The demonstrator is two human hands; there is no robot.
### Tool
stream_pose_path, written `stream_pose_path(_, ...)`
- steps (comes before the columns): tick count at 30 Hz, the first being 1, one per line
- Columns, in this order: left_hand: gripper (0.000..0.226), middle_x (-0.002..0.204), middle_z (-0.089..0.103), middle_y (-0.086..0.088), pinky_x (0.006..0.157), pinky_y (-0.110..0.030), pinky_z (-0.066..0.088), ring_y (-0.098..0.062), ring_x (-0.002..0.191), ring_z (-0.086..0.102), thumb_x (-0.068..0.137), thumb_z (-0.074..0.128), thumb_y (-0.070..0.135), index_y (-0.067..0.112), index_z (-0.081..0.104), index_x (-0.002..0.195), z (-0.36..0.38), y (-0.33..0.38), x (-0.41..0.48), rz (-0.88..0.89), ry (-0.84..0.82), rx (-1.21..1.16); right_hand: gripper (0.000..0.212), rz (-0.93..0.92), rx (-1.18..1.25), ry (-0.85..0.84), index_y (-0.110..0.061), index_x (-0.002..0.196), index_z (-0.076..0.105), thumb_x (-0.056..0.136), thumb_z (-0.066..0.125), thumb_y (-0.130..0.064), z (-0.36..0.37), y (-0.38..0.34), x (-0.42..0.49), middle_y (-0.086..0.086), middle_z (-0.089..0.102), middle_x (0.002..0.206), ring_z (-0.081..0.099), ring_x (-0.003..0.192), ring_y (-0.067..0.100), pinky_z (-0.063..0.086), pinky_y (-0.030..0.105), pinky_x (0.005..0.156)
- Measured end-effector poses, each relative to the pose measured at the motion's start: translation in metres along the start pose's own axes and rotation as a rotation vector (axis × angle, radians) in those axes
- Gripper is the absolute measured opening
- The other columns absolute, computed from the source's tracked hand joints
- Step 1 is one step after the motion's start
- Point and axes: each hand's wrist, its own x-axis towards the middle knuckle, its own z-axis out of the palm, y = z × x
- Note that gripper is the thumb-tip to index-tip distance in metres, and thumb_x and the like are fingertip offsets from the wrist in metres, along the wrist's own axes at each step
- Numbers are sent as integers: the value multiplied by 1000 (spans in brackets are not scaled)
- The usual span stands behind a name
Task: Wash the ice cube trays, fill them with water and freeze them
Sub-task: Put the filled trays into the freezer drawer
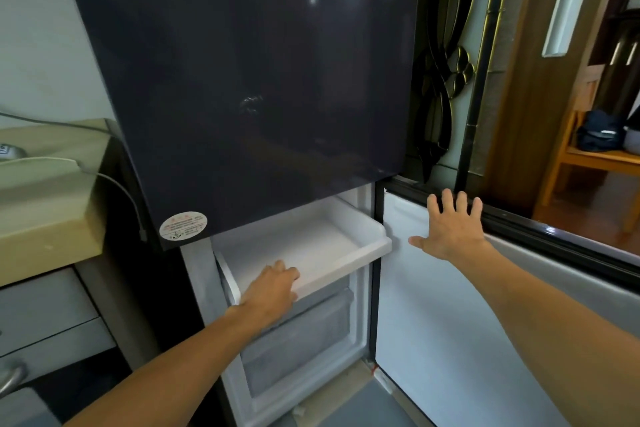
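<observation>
A tall dark fridge [263, 80] stands ahead with its lower freezer door [450, 305] swung open to the right. The top white freezer drawer [346, 250] is pulled part way out, and I see nothing lying in it. My left hand [273, 288] grips the drawer's front lip, fingers curled over the edge. My right hand [450, 225] lies flat with spread fingers against the inner face of the open door near its top. A frosted lower drawer [301, 340] sits pushed in beneath. No ice cube tray is in view.
A beige counter [52, 204] with a white cable [114, 184] stands at the left, grey cabinet drawers [45, 315] below it. To the right are a wooden door frame [540, 80] and a wooden chair [595, 163] holding a dark bag.
</observation>
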Motion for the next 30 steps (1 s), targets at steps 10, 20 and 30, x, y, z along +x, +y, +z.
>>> stream_pose_path(10, 45, 136, 50, -6, 101, -37, 46, -25, 122, 51, 103, 56, 33, 20, 49, 145, -6, 17, -41, 81, 53, -54, 88, -127, 122, 60, -21, 159, 24, 92, 49, -73, -31, -37, -36, 16, 21, 167, 15, 154, 40, 17, 59, 122)
stream_pose_path(20, 41, 139, 58, 6, 101, -39, 50, -18, 124, 56, 103, 50, 43, 27, 54, 140, -87, -35, -148, 30, 375, -89, 51, -505, 509, 318, -16, 116, 55, 99, 47, -63, -142, -153, -122, 3, 69, 92, 69, 89, 30, 50, 40, 70)
stream_pose_path(30, 23, 92, 65, 17, 68, -29, 54, -3, 74, 60, 100, 56, 43, 26, 66, 112, -217, -133, -283, -154, 887, -62, 57, -841, 785, 532, -20, 121, 63, 98, 42, -68, -291, -285, -204, -5, 72, 83, 68, 80, 23, 54, 41, 73)
